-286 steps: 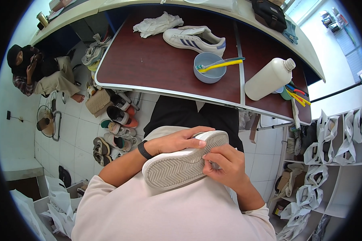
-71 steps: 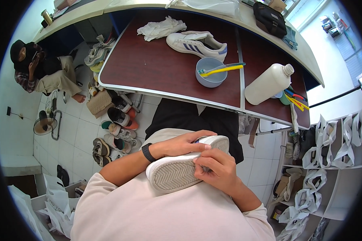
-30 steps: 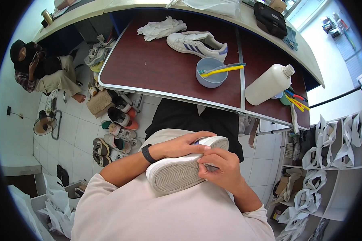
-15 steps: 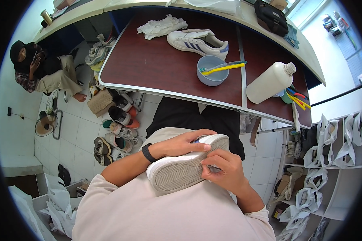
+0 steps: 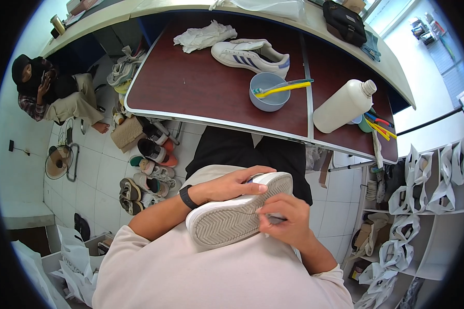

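Observation:
A white sneaker (image 5: pixel 227 224) lies on its side in my lap, its grey zigzag-patterned sole facing up. My left hand (image 5: pixel 237 184) lies along the shoe's upper edge and grips it, thumb against the sole's rim. The fingers of my right hand (image 5: pixel 286 216) are pinched together at the middle of the sole. Something slim and dark shows at those fingers, too small and covered to name. On the table, a matching white sneaker with blue stripes (image 5: pixel 250 57) rests beside a light blue bowl (image 5: pixel 269 102) holding yellow and greyish-blue brushes (image 5: pixel 286 90).
The dark red table (image 5: pixel 191 87) stands in front of me with a white bottle (image 5: pixel 344 106), crumpled white paper (image 5: pixel 205 37) and a cup of brushes. Several shoes (image 5: pixel 152 149) line the floor at left; a person (image 5: pixel 51 92) sits beyond. Shelves with white bags (image 5: pixel 397 252) stand at right.
My right hand has turned slightly at the sole, and more of the slim dark thing shows at its fingers. My left hand keeps its hold on the sneaker.

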`<action>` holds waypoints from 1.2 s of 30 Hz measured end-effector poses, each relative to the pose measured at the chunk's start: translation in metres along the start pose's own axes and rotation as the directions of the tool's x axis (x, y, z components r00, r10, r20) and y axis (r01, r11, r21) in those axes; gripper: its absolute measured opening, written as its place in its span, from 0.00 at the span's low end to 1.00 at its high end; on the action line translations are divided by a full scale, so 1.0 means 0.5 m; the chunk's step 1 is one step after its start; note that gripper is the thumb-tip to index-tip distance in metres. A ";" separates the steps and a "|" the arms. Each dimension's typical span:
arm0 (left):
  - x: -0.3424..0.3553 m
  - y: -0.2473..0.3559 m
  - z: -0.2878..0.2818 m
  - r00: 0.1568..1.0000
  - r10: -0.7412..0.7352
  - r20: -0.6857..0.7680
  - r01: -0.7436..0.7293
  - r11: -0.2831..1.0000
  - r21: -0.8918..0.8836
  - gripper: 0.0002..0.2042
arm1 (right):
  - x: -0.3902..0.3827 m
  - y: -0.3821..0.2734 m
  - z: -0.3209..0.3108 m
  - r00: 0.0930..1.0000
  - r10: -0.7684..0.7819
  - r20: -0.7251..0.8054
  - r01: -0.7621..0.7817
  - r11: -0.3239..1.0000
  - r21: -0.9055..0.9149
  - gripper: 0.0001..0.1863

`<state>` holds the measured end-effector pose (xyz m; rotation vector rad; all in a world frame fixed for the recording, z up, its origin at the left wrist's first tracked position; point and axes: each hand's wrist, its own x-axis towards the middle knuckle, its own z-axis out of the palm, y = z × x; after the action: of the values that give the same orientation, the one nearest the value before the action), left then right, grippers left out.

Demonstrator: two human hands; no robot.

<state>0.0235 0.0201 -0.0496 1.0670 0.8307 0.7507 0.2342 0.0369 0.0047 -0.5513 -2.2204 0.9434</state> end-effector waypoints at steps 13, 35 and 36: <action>-0.002 0.008 0.001 1.000 -0.022 -0.006 0.022 1.000 -0.011 0.31 | 0.018 0.021 0.004 0.995 -0.091 -0.048 0.088 0.994 -0.070 0.13; 0.001 -0.003 0.006 1.000 -0.008 -0.020 0.009 1.000 0.016 0.31 | 0.034 0.012 0.007 0.997 -0.077 -0.015 0.076 0.996 -0.050 0.12; 0.002 0.001 0.009 0.999 0.029 -0.029 -0.027 0.997 0.069 0.32 | 0.033 0.012 0.005 0.997 -0.078 -0.014 0.077 0.996 -0.052 0.12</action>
<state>0.0277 0.0191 -0.0482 1.1328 0.8738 0.7683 0.2218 0.0495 0.0058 -0.4904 -2.2399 0.8413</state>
